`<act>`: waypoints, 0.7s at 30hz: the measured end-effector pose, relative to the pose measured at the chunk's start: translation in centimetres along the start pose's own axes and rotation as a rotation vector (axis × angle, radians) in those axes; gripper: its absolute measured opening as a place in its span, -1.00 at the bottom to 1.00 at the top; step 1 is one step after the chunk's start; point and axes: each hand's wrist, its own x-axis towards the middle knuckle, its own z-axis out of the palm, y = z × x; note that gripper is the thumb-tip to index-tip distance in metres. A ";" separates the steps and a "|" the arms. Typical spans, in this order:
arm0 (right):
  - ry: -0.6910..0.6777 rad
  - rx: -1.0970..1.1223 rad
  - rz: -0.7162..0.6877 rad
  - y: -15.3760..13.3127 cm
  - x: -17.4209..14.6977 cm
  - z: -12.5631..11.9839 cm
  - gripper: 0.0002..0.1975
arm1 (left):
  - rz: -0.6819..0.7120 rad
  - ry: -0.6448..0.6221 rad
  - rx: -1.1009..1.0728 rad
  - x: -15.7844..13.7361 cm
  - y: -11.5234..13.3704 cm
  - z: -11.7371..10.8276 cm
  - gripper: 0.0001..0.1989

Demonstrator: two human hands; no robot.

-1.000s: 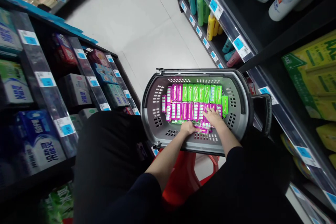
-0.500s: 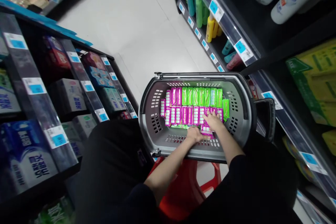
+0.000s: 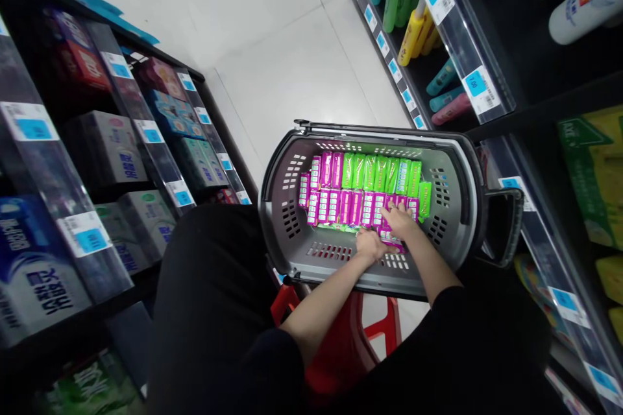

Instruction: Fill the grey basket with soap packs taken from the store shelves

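A grey shopping basket (image 3: pixel 292 253) with a black rim holds two rows of small wrapped packets. Green packets (image 3: pixel 370 172) fill most of the far row, while magenta packets (image 3: pixel 335 207) make up the near row and the far row's left end. My right hand (image 3: pixel 402 222) lies over the right part of the near row, fingertips spread on the magenta wrappers. Against the basket's near wall, my left hand (image 3: pixel 370 245) closes on a magenta packet (image 3: pixel 396 246), its thumb stretched to the right. Part of that packet is hidden under my hands.
A red plastic stool (image 3: pixel 335 343) stands beneath the basket, between my knees. Shelves with boxed goods (image 3: pixel 117 142) line the left, and shelves with bottles (image 3: pixel 409 32) line the right. Pale floor tiles (image 3: pixel 282 58) run between them. The basket's handle (image 3: pixel 511 227) juts toward the right shelf.
The view has shifted slightly, so the shelves and basket sit differently in frame. Both hands stay at the same magenta packets, with little visible movement among them.
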 end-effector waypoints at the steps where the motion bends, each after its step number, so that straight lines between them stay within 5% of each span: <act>1: -0.008 0.000 0.003 0.0 0.0 -0.1 -0.31 | -0.012 0.011 0.002 0.0 0.3 0.2 -0.23; 13: -0.025 -0.001 0.008 -0.2 -0.6 -1.0 -0.39 | 0.045 0.079 0.015 1.6 1.2 1.9 -0.29; 18: -0.067 0.053 0.019 -0.5 -0.5 -2.5 -0.35 | 0.045 -0.018 -0.009 1.9 0.0 1.2 -0.15; 21: -0.198 0.083 0.075 -0.8 -0.7 -3.0 -0.55 | 0.074 -0.109 0.066 1.6 -1.4 0.7 -0.09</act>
